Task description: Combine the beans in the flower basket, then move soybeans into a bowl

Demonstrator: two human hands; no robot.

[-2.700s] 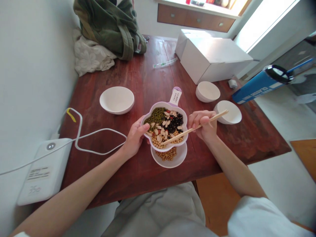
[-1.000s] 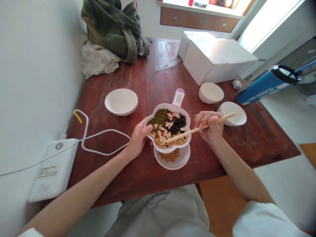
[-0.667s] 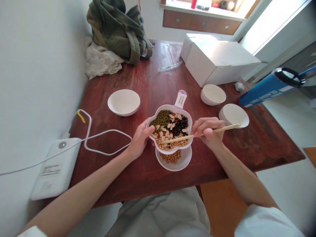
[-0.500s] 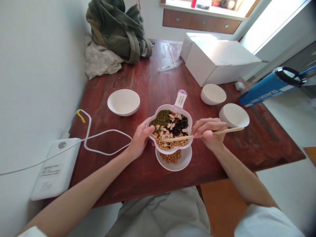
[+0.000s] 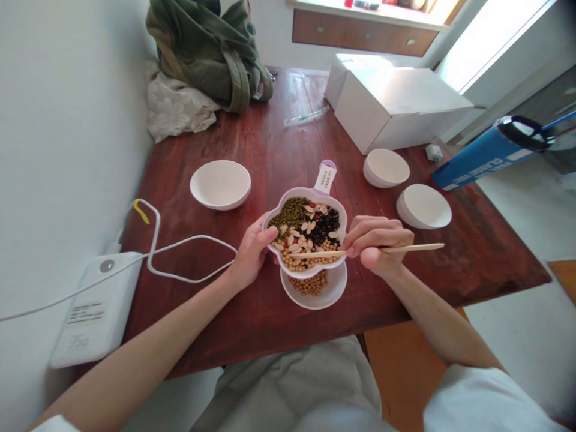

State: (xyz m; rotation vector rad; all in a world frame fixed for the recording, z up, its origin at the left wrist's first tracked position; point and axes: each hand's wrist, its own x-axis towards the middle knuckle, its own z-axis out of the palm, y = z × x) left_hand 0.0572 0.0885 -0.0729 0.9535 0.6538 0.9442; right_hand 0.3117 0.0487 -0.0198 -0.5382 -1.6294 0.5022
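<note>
My left hand (image 5: pixel 252 252) grips the left rim of a flower-shaped bowl (image 5: pixel 288 193) with a lilac edge and a short handle, thumb over the edge. Inside lie green beans (image 5: pixel 291 213), black beans (image 5: pixel 327 227), yellow soybeans (image 5: pixel 317 260) and pale peanuts (image 5: pixel 294 243). In my right hand (image 5: pixel 378 243) is a wooden chopstick (image 5: pixel 425 247), its tip among the soybeans and peanuts; whether a second stick is there I cannot tell. Beneath the flower-shaped bowl's near side stands a white bowl (image 5: pixel 335 291) of soybeans, partly covered.
A white bowl (image 5: pixel 220 185) stands left, two more bowls (image 5: pixel 386 168) (image 5: pixel 423 207) right. Behind are a white box (image 5: pixel 396 102), a green bag (image 5: pixel 207 54) and a clear plastic strip (image 5: pixel 306 117). A blue bottle (image 5: pixel 486 156) stands far right; a white cable (image 5: pixel 198 239) and power bank (image 5: pixel 96 309) lie left.
The chopstick has tilted flatter, and its tip has shifted slightly within the beans. The whole view has moved a little; my left hand keeps its hold on the flower-shaped bowl.
</note>
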